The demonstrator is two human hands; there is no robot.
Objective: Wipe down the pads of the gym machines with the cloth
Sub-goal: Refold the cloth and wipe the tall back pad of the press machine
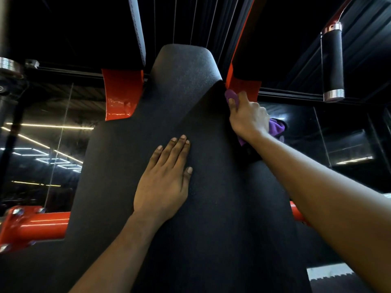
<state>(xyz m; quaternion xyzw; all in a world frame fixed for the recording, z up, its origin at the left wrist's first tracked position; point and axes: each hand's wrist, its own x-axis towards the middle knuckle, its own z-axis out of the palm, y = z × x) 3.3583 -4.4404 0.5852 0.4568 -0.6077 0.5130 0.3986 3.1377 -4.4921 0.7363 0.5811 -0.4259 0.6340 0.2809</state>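
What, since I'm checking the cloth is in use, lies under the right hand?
A bunched purple cloth pokes out past the right hand at both ends, against the black pad's right edge. The hand covers the cloth's middle and the pad edge beneath it.

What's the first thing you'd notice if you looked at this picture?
The big black pad fills the middle, with the left hand lying flat on it. At the pad's upper right edge, the right hand holds a bright purple cloth. Shiny orange frame parts stick out on both sides behind the pad.
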